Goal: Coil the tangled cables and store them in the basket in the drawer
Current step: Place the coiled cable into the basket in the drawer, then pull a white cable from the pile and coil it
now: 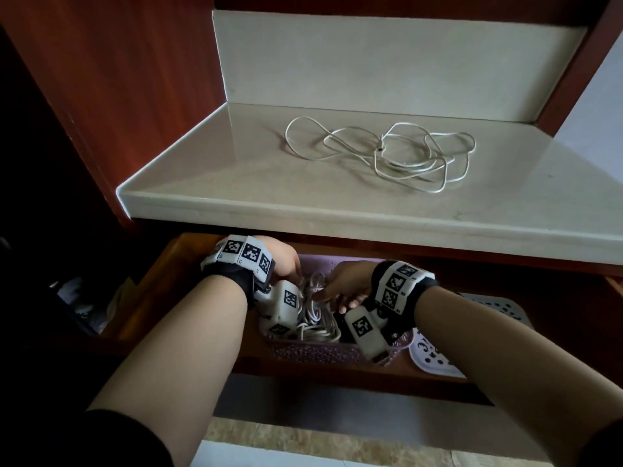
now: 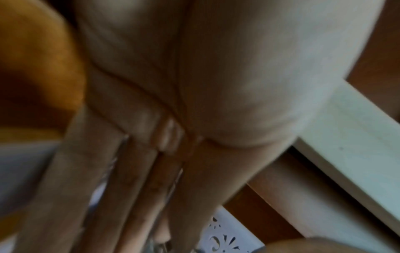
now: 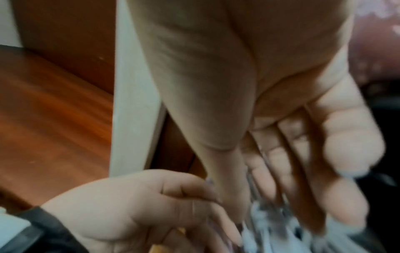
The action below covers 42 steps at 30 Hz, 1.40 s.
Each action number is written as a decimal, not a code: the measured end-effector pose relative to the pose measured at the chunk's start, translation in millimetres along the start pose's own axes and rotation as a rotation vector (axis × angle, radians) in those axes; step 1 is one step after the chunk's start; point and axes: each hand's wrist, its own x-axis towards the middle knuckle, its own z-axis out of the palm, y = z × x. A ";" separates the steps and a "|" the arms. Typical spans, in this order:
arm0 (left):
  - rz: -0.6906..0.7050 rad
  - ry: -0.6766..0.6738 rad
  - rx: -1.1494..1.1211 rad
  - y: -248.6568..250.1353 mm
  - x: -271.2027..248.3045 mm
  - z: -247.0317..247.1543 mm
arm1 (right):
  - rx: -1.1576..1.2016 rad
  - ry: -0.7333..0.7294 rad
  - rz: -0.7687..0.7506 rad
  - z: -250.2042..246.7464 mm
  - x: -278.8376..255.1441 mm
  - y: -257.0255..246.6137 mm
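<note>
Both hands reach into the basket (image 1: 313, 352) in the open drawer (image 1: 175, 284): from the head view, the left hand (image 1: 286, 261) sits at the basket's far left with fingers down among the coil (image 1: 315, 318), and the right hand (image 1: 347, 284) lays extended fingers across it, likely pressing the loops flat so they stay inside. Whether the left grip pinches a strand I cannot tell. That coil runs lengthwise from the drawer's back toward the person. A second cable (image 1: 387, 153) lies loose and tangled on the counter (image 1: 236, 183), sprawled left to right, still to be coiled. Left wrist view: blurred, the left hand's fingers (image 2: 134, 188) point straight down, hinting at thin strands between them. Right wrist view: the right hand's fingers (image 3: 337, 162) spread nearly straight over pale blurred cable loops (image 3: 270, 227), the left hand (image 3: 129, 205) curled just beside.
</note>
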 end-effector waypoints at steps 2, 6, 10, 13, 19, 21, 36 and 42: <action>0.005 -0.020 -0.099 2.3 -6.1 -2.5 | -0.082 0.010 -0.020 -8.5 -7.2 1.3; 0.038 -0.173 -0.178 17.1 -27.1 -22.0 | -0.028 0.066 -0.150 -23.8 -34.4 -4.6; 0.126 -0.128 -0.324 39.0 -54.0 -54.0 | 0.084 0.094 -0.292 -46.9 -74.1 -20.5; 0.209 0.052 -0.483 54.2 -63.2 -81.6 | 0.078 0.221 -0.357 -74.3 -98.7 -29.4; 0.288 0.411 -0.652 64.7 -54.0 -125.2 | 0.071 0.458 -0.286 -121.5 -115.3 -26.5; 0.275 0.463 -0.704 64.5 -43.1 -137.7 | 0.032 0.482 -0.239 -135.6 -114.3 -28.2; 0.209 0.507 -0.571 87.8 76.1 -215.1 | -0.366 0.839 0.145 -229.1 -54.0 -51.5; 0.145 0.560 -0.488 100.6 113.9 -238.2 | -0.392 0.892 0.175 -271.2 -30.2 -35.8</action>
